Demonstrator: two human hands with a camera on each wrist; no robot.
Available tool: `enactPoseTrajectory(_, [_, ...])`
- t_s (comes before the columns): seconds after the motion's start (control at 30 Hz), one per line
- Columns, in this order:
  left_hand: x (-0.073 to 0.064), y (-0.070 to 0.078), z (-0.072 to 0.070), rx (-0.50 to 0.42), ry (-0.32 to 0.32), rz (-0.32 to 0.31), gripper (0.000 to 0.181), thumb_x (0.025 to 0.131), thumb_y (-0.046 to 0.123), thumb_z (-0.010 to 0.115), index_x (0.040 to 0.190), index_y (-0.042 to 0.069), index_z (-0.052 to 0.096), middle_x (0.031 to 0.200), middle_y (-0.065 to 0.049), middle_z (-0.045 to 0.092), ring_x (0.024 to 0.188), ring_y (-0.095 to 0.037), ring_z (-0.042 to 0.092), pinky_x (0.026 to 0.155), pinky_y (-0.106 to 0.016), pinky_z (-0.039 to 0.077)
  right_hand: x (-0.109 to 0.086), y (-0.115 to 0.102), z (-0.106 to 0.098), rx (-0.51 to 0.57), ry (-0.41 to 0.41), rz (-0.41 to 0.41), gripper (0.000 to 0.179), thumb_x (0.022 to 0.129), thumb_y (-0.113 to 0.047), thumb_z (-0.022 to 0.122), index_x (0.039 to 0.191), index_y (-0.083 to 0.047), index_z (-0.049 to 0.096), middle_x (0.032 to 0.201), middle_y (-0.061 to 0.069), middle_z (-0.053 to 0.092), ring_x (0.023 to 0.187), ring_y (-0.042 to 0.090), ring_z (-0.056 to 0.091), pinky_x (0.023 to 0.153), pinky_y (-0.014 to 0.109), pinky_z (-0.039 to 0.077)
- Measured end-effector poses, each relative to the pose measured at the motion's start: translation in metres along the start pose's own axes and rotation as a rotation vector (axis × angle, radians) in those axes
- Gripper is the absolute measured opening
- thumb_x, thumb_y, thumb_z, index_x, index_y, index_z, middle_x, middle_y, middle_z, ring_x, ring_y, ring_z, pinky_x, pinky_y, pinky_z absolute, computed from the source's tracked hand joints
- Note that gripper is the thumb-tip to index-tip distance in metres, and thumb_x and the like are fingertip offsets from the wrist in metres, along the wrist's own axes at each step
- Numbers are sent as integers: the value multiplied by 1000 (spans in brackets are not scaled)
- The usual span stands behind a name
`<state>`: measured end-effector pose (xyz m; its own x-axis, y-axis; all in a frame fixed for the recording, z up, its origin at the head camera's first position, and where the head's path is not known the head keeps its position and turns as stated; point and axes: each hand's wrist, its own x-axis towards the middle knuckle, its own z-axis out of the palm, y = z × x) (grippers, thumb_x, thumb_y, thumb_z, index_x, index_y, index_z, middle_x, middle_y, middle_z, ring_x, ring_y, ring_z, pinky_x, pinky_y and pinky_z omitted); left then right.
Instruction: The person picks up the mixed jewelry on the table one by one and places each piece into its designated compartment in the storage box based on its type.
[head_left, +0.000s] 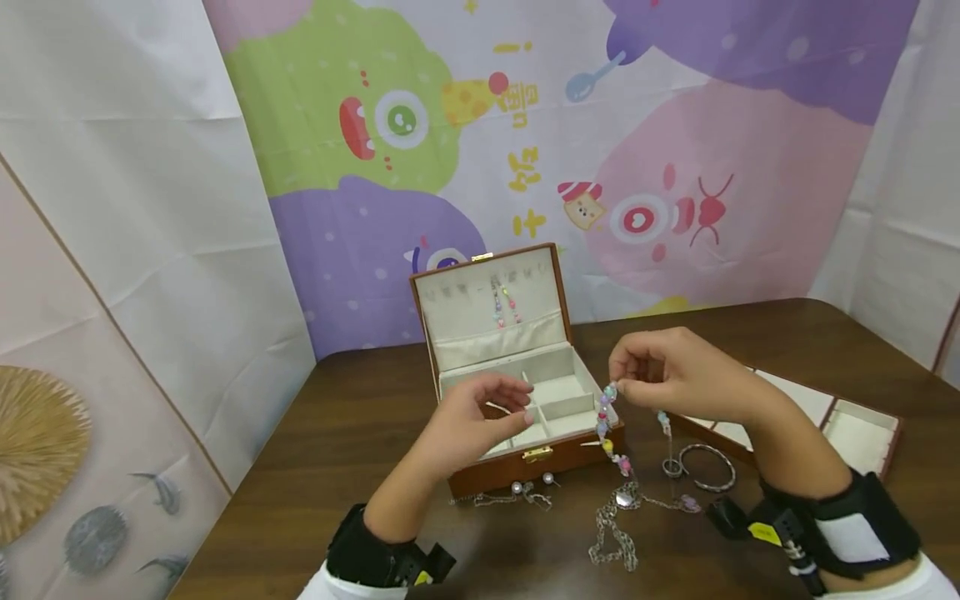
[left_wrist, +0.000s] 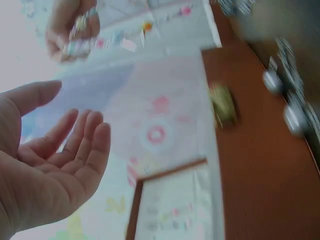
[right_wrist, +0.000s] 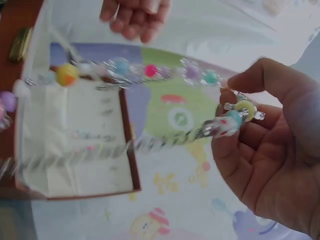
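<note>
My right hand pinches a colourful beaded necklace between thumb and fingers, to the right of the jewelry box. Pastel, pink and yellow beads hang from the fingertips, and in the right wrist view a silver chain runs down from them too. Over the front of the box hovers my left hand, its fingers loosely bent and nothing in them. The brown box stands with its lid raised, showing cream compartments inside. Another beaded piece hangs inside the lid.
A divided tray lies behind my right forearm. On the dark table are a silver bangle, a tangled silver chain, and pearl-ended pieces by the box front. A cartoon-print cloth hangs behind.
</note>
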<state>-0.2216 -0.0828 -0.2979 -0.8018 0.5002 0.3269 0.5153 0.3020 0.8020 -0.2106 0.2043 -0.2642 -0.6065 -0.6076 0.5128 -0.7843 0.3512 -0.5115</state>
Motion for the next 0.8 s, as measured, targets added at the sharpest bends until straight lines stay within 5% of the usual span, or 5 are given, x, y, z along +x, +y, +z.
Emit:
enactPoseTrajectory(0.23, [16, 18, 28, -115, -134, 109, 36, 93, 10, 65, 127, -1, 59, 118, -15, 65, 104, -23, 64, 91, -31, 51, 7, -9, 15, 133, 132, -71, 19, 87, 7, 67, 96, -9, 66, 77, 0, 60, 62, 12, 54, 52, 25, 48])
enactPoseTrajectory(0.5, [22, 31, 33, -217, -73, 156, 14, 97, 7, 59, 100, -6, 64, 82, -14, 63, 70, -10, 58, 63, -27, 51, 10, -12, 27, 149, 235, -37, 16, 89, 4, 66, 100, -7, 66, 84, 0, 64, 69, 15, 60, 60, 26, 53])
enactPoseTrajectory(0.63, [21, 34, 28, -248, -23, 179, 15, 97, 5, 57, 100, -9, 62, 79, -12, 61, 68, -11, 58, 61, -28, 50, 12, -7, 29, 224, 176, 4, 13, 91, 2, 64, 103, -4, 65, 84, 3, 64, 70, 18, 62, 60, 31, 55])
enactPoseTrajectory(0.8, [17, 40, 23, -323, 13, 201, 15, 97, 3, 56, 101, -11, 60, 83, -17, 62, 71, -13, 58, 65, -25, 51, 14, 3, 37, 336, 7, 34, 14, 92, -4, 67, 106, -3, 64, 88, 10, 65, 76, 19, 63, 64, 33, 56])
